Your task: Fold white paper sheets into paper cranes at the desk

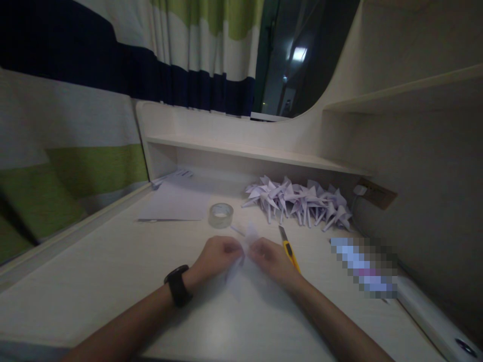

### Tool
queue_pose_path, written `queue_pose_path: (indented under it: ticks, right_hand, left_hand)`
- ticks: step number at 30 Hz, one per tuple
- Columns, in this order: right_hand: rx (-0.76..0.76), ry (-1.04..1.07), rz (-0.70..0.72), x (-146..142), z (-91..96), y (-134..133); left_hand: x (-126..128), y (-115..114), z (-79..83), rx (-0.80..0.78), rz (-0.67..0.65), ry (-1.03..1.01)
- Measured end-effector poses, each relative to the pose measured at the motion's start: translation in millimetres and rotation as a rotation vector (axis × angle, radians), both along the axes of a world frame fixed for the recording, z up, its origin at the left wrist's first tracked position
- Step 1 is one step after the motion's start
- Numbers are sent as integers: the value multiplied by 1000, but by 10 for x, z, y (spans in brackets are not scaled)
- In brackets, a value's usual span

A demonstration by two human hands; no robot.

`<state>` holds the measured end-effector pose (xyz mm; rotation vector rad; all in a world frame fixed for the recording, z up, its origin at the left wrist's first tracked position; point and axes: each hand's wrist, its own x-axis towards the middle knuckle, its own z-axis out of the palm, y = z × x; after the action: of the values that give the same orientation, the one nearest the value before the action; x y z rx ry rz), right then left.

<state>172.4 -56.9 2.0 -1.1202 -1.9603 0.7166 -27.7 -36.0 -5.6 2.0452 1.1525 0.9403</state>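
tape roll (221, 221) left of paper piece (251, 233) | cutter (288, 248) right | folded-paper cluster (302, 202) behind cutter

Pale paper (251, 233), folded, pointed

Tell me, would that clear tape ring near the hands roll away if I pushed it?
The tape ring lies flat on the desk, so a push would probably slide it, not roll it. Its low, wide shape makes tipping unlikely. The thick wall suggests it would feel firm, not floppy.

Both hands (217, 257) (274, 259) pinch white paper (250, 234) near a tape roll (221, 220) and a yellow cutter (289, 250).
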Motion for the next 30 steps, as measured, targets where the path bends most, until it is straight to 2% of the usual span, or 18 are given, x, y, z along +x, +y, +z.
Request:
queue_pose_path:
  ticks: [9, 23, 30]
  right_hand:
    - [6, 11, -19, -17, 2, -5]
    - [30, -12, -23, -35, 25, -39]
    - [38, -40, -61, -48, 14, -46]
  left_hand:
    - [19, -61, 64, 1, 15, 5]
    - [34, -38, -1, 68, 4, 72]
    - [40, -31, -19, 37, 11, 51]
